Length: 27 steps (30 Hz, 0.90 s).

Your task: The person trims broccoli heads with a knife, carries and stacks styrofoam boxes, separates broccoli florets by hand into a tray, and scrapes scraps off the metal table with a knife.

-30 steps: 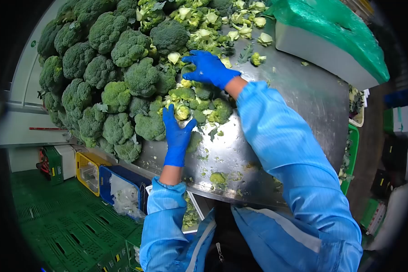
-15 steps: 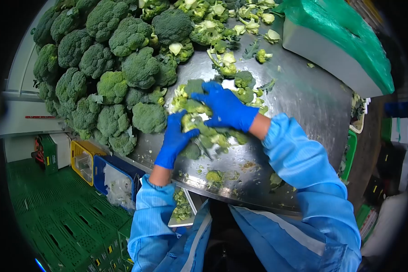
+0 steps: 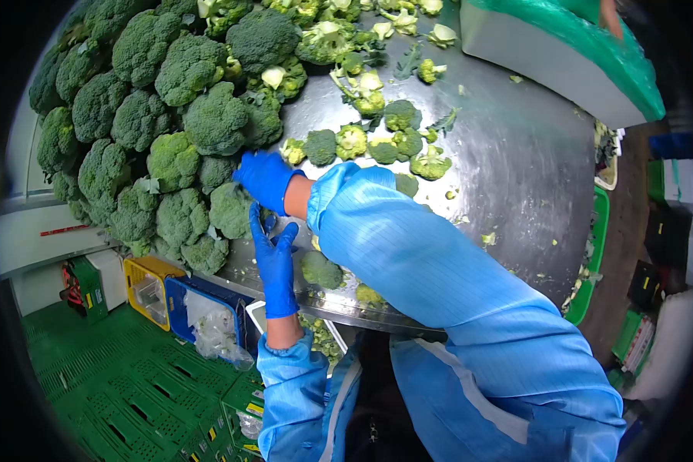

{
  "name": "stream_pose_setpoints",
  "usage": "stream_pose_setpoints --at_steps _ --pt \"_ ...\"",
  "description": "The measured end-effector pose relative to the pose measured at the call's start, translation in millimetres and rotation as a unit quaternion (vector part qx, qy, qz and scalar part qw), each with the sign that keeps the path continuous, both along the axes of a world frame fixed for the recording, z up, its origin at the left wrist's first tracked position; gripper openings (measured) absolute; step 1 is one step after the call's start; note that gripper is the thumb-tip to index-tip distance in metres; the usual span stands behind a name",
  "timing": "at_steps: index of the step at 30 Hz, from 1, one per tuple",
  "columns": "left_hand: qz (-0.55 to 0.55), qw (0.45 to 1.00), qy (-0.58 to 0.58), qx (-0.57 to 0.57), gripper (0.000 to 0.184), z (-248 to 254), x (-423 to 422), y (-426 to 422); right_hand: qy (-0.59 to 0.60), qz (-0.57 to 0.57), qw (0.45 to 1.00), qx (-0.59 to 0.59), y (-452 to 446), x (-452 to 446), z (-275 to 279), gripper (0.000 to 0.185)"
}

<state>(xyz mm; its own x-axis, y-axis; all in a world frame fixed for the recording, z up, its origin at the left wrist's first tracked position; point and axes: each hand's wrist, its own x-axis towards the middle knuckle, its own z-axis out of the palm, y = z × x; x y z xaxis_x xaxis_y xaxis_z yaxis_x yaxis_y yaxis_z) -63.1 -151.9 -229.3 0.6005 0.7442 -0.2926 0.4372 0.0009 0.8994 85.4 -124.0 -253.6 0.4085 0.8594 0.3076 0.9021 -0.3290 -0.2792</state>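
Note:
My right hand (image 3: 266,182), in a blue glove, is at the edge of the broccoli pile (image 3: 183,69), its fingers curled and mostly hidden behind its back. Just below it my left hand (image 3: 274,258), also gloved, has its thumb and fingers apart, with nothing visible between them. A whole broccoli head (image 3: 231,210) lies left of both hands. Cut florets (image 3: 351,142) are spread on the metal table (image 3: 516,181) beyond my right forearm. Another floret (image 3: 321,269) lies right of my left hand.
A white box (image 3: 516,50) with green plastic film stands at the back right, with another person's hand (image 3: 610,17) above it. Yellow (image 3: 148,292) and blue crates (image 3: 179,308) are at lower left, beside green crates (image 3: 131,385). A green bin (image 3: 589,269) stands right.
My right hand has swung left from the florets to the pile's edge, beside my left hand, which has shifted slightly left and down. The florets lie spread out. Another person's hand has appeared.

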Motion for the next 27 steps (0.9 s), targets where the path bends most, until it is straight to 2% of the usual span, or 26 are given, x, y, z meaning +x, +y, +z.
stream_pose_setpoints --at_steps 1,2,3,5,7,8,9,11,12,13,14,15,17,19,20,21,23,25,27 --pt "-0.003 1.000 -0.005 -0.003 0.077 0.3 -3.8 -1.9 0.069 0.052 0.996 0.013 -4.3 -1.3 -4.8 0.023" --pt "-0.010 1.000 0.001 0.003 0.076 1.3 -8.3 -0.3 0.083 0.050 0.994 0.055 -11.1 -0.6 -10.2 0.022" --pt "-0.016 1.000 0.006 0.010 0.075 1.9 -10.5 0.4 0.078 0.048 0.994 0.054 -25.4 3.6 -4.1 0.022" --pt "0.006 0.999 -0.004 -0.040 0.074 15.1 -12.9 -2.1 0.169 0.099 0.979 0.052 -66.0 10.2 17.2 0.025" --pt "0.006 0.997 -0.012 -0.075 0.074 17.1 -15.0 -1.1 0.176 0.104 0.978 0.035 -99.8 6.5 25.1 0.028" --pt "-0.003 0.998 -0.010 -0.066 0.073 16.9 -13.4 -2.1 0.170 0.109 0.978 -0.047 -109.5 2.3 29.2 0.030" --pt "-0.001 0.998 -0.011 -0.068 0.073 13.9 -11.9 -3.8 0.183 0.177 0.960 -0.112 -127.1 5.5 48.3 0.034" --pt "-0.032 0.993 -0.081 -0.075 0.080 5.4 -5.9 -7.4 0.308 0.270 0.889 -0.205 -142.5 28.6 81.2 0.038" --pt "-0.026 0.990 -0.084 -0.111 0.080 23.2 4.7 -18.4 0.330 0.241 0.903 -0.131 -145.4 47.1 73.1 0.042" --pt "-0.023 0.990 -0.083 -0.111 0.080 16.3 6.1 -17.1 0.350 0.212 0.911 -0.057 -146.4 68.9 60.7 0.046" --pt "-0.093 0.994 -0.050 0.019 0.080 4.1 5.6 -15.4 0.263 0.101 0.959 0.009 -148.2 91.1 48.3 0.050" --pt "-0.164 0.975 -0.014 0.148 0.081 -2.5 5.9 -14.5 0.169 -0.014 0.983 0.075 -150.3 111.8 37.8 0.053" --pt "-0.185 0.966 0.017 0.180 0.083 0.0 10.8 -16.9 -0.028 -0.166 0.985 0.044 -154.9 141.5 26.5 0.059" --pt "-0.203 0.936 0.142 0.250 0.081 7.3 18.4 -20.9 0.138 -0.125 0.980 -0.068 -162.6 159.8 1.9 0.058" --pt "-0.205 0.936 0.141 0.250 0.081 14.6 21.5 -22.2 0.137 -0.064 0.988 0.018 -171.7 162.9 -10.1 0.057" --pt "-0.215 0.921 0.178 0.273 0.081 23.4 22.7 -24.7 0.137 -0.062 0.988 0.015 -178.3 166.7 -7.4 0.057" --pt "-0.223 0.904 0.223 0.289 0.082 30.4 18.8 -26.3 0.200 -0.095 0.964 0.144 -190.7 172.1 8.3 0.054" --pt "-0.247 0.884 0.159 0.365 0.081 33.2 18.3 -23.7 0.229 -0.186 0.950 0.099 -212.1 196.2 35.7 0.052" --pt "-0.248 0.896 0.156 0.334 0.082 34.6 34.5 -19.7 0.156 -0.205 0.965 -0.039 -222.5 244.5 21.7 0.047"
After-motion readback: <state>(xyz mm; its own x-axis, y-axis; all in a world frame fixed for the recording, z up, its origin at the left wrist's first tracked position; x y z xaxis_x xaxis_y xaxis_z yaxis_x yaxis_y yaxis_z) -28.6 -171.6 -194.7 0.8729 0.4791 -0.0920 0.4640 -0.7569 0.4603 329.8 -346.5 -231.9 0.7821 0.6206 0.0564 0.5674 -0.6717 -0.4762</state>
